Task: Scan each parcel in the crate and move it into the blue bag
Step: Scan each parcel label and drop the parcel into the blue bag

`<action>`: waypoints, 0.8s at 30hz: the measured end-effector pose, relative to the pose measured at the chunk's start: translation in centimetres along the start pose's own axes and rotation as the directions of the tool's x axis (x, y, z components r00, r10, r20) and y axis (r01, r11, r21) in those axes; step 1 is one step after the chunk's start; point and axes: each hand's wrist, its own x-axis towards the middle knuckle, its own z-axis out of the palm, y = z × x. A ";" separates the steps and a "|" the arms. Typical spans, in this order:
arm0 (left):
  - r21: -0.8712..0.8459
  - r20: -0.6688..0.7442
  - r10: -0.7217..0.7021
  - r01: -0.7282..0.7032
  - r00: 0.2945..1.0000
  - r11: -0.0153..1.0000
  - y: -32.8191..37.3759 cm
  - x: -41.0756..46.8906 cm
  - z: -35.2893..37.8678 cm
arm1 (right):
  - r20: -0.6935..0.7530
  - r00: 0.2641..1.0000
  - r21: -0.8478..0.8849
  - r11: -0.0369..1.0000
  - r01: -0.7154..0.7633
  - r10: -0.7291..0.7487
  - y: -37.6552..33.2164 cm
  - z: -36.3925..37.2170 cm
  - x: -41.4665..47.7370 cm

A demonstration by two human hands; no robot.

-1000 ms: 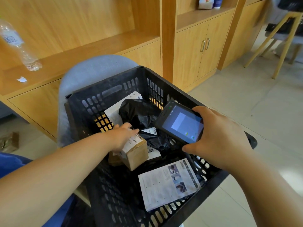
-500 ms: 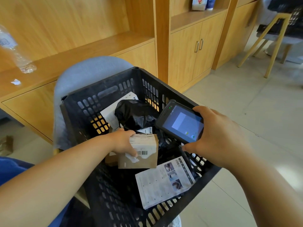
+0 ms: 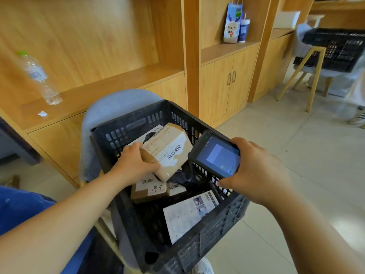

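Note:
A black slotted crate point(image 3: 207, 240) sits on a grey chair in front of me. My left hand point(image 3: 136, 163) grips a brown cardboard parcel point(image 3: 169, 151) by its left end and holds it raised above the crate, its white barcode label facing up. My right hand point(image 3: 258, 171) holds a black handheld scanner point(image 3: 215, 155) over the crate's right rim, screen lit, right beside the parcel. Lower in the crate lie another brown box point(image 3: 148, 189) with a label, a black plastic bag point(image 3: 181, 175) and a printed sheet point(image 3: 189, 214). A blue bag point(image 3: 23, 206) edge shows at the lower left.
Wooden cabinets and shelves line the wall behind. A clear water bottle point(image 3: 37, 76) stands on the left ledge. A paper gift bag point(image 3: 233, 22) and cup sit on a shelf. At the far right stands a wooden-legged chair carrying another black crate point(image 3: 335, 48); a person's foot shows there.
My left hand has lifted the brown parcel up out of the crate and turned its label upward, next to the scanner. The box underneath is now uncovered. The scanner has stayed put.

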 end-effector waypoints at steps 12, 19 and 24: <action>-0.317 -0.378 -0.074 -0.054 0.923 0.947 -0.6 -10.5 -4.8 | 0.020 0.997 -0.052 0.995 0.081 -0.080 -3.3 -3.3 -7.5; -0.346 -0.418 -0.111 -0.045 0.902 0.937 -1.6 -14.4 -5.9 | 0.024 0.992 -0.060 0.990 0.126 -0.125 -5.3 -4.2 -10.2; -0.352 -0.428 -0.116 -0.047 0.896 0.935 -2.8 -16.0 -6.5 | 0.026 0.990 -0.080 0.987 0.138 -0.136 -6.3 -4.5 -11.3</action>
